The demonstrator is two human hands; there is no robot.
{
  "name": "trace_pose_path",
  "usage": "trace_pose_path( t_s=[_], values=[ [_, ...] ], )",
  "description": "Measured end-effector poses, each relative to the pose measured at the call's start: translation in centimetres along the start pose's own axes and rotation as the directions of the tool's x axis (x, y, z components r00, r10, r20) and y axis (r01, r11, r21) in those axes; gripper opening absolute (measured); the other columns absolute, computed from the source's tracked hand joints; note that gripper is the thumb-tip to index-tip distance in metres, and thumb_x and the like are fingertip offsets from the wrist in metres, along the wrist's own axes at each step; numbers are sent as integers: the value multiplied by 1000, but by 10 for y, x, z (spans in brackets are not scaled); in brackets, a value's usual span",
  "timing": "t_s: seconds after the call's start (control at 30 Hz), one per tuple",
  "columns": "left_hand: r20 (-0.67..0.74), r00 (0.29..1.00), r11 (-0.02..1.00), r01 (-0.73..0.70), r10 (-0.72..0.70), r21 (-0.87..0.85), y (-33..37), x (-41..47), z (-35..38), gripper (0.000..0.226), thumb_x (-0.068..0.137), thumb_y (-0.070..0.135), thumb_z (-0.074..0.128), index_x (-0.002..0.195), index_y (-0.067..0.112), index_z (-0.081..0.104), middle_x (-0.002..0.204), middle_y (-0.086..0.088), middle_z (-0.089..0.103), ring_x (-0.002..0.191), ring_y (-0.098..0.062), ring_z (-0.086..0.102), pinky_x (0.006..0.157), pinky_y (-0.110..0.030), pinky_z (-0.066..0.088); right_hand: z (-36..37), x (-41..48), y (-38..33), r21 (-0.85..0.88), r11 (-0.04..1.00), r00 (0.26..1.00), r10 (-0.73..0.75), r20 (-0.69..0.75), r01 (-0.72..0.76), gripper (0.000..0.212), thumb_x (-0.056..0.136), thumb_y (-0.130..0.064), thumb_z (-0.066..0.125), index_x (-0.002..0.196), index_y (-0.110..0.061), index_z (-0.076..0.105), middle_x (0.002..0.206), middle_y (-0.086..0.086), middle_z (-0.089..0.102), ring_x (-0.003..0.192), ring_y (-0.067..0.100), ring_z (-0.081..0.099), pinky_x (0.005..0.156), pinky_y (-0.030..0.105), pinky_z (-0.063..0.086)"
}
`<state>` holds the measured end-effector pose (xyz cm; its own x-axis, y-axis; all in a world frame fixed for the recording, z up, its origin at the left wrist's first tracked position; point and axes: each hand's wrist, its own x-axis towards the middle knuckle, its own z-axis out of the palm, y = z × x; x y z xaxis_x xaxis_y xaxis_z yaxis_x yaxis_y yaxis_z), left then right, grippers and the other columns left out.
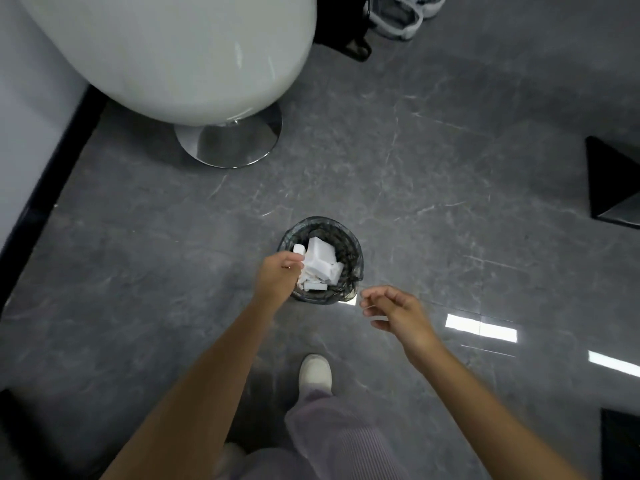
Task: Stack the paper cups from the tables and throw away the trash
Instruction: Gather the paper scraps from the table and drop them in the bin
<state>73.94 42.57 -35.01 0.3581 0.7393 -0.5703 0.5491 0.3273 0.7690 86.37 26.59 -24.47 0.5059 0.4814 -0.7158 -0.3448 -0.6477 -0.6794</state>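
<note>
One wide grey stone-tile floor with pale veins (pixel 433 150) fills the view. At upper left sits a big glossy white rounded furniture shell (pixel 173 53) on a round chrome pedestal base (pixel 239 143), beside a white wall with black skirting (pixel 52 161).

Near the middle of the floor stands a small round waste bin lined with a dark plastic bag (pixel 355 252). It is heaped with white crumpled paper and blocky trash (pixel 320 259).

The left hand (pixel 277 277) hangs over the bin's left rim with its fingers curled downward. White scraps lie right at the fingertips, and whether it pinches one cannot be told. The right hand (pixel 394 313) hovers just to the right of the bin, apart from it, with loosely bent fingers and nothing in them.

Below the bin, one white shoe (pixel 315 372) points toward it from under a pale lilac trouser leg (pixel 339 441).
</note>
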Motion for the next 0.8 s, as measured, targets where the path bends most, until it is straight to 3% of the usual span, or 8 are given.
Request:
trace_pose_path(
  t_s=[0.07,0.13,0.33,0.6,0.8],
  values=[
    [18,1000,1000,0,0,4,13,-18,-16,21,89,-9,54,98,3,68,75,-7,65,54,1,60,55,-5,43,6,-18,-9,-2,1000,1000,-22,1,22,24,97,-6,46,86,-15,66,80,1,65,71,11,58,64,21,44],
    [47,999,1000,-25,25,-5,24,-37,-32,21,91,-10,50,99,1,66,73,-6,63,48,6,58,51,-7,42,12,-38,-18,0,999,999,-45,-9,45,26,96,-6,46,85,-17,66,79,-1,65,70,10,58,65,22,44],
    [114,986,993,-120,120,-9,57,-103,-75,19,95,-8,49,98,1,66,71,-4,63,46,4,58,63,-13,49,24,-116,-34,90,987,990,-127,-56,132,23,97,-7,45,85,-15,64,77,-3,64,68,9,57,64,21,43],
    [227,930,954,-301,291,12,103,-205,-111,24,97,-5,46,87,8,64,72,-4,63,45,5,57,44,-7,38,18,-239,-29,143,943,945,-273,-181,299,27,96,-6,45,82,-18,65,76,-3,64,68,11,58,63,23,43],
    [326,865,914,-405,382,4,139,-273,-106,24,98,-4,47,87,7,65,72,-3,64,46,4,58,47,-8,41,-8,-317,-16,182,922,918,-287,-272,342,25,96,-5,45,83,-17,62,76,-2,62,67,9,57,62,20,42]
  ],
)
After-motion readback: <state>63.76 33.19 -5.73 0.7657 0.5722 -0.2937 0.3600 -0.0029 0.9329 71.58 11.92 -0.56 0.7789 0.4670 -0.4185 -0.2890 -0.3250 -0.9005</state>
